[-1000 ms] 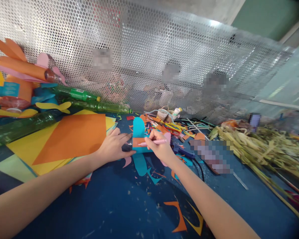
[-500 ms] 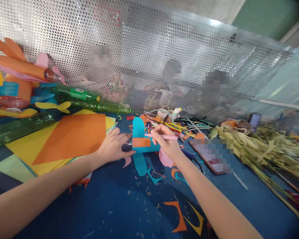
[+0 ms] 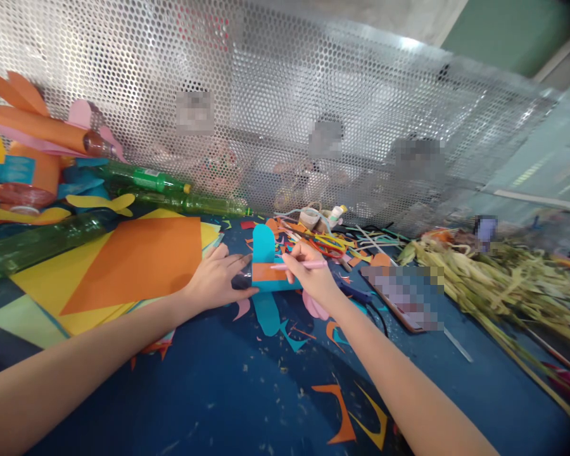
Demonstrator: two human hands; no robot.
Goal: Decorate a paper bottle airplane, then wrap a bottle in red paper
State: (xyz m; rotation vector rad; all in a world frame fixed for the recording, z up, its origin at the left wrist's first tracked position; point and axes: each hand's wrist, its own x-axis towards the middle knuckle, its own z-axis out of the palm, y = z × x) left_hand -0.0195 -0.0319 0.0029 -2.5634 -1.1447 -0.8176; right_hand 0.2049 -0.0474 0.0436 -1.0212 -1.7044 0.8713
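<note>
The blue tabletop (image 3: 194, 405), strewn with paper scraps (image 3: 341, 411), is backed by a perforated metal screen (image 3: 275, 82). Mid-table, a blue-wrapped bottle (image 3: 273, 286) is gripped at one end by the left hand (image 3: 216, 278); a pink pen (image 3: 315, 265) is pinched in the right hand (image 3: 316, 283) over the bottle's orange patch (image 3: 263, 272).

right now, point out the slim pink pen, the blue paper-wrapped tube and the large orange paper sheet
Slim pink pen (image 3: 317, 265), head view: rear of its barrel.
Blue paper-wrapped tube (image 3: 275, 286), head view: its near side.
Large orange paper sheet (image 3: 147, 263), head view: its middle.
</note>
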